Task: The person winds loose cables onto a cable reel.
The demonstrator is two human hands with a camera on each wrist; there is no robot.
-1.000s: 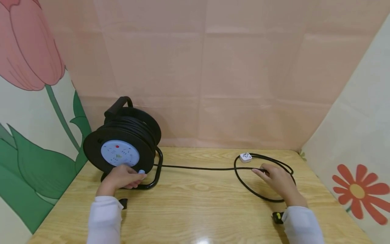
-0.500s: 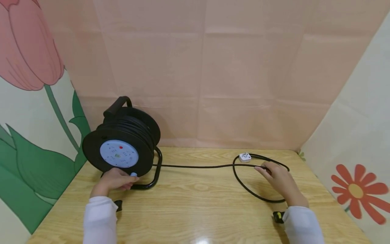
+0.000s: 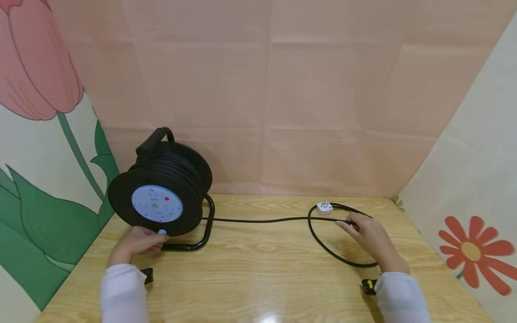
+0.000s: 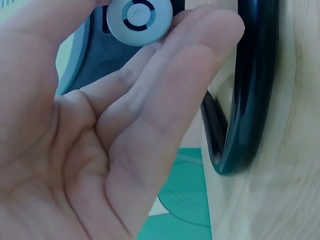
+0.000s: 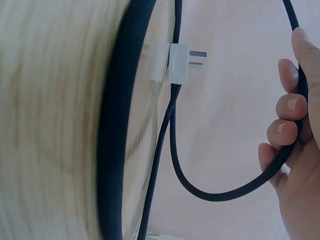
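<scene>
A black cable reel (image 3: pixel 167 172) with a pale blue socket face (image 3: pixel 157 204) stands on its tube frame at the left. My left hand (image 3: pixel 137 242) pinches the blue knob (image 3: pixel 162 232) at the bottom of the reel's front disc. In the left wrist view the round knob (image 4: pixel 139 20) sits between thumb and fingers. From the reel a black cable (image 3: pixel 258 220) runs right into my right hand (image 3: pixel 371 240), whose fingers curl around it. Beyond that hand the cable lies in a loop. The white plug (image 3: pixel 325 207) rests by the loop, its metal pins showing in the right wrist view.
All this stands on a wood-grain table (image 3: pixel 258 273). A pink backdrop (image 3: pixel 315 112) rises behind its far edge. Side panels carry a printed tulip (image 3: pixel 44 63) on the left and a red flower (image 3: pixel 472 252) on the right. The reel's tube foot (image 3: pixel 208 224) sticks out rightward.
My left hand and the knob have moved left along the disc's lower edge. The socket face has turned clockwise, its red dot going right and down. The cable loop shrank slightly near my right hand.
</scene>
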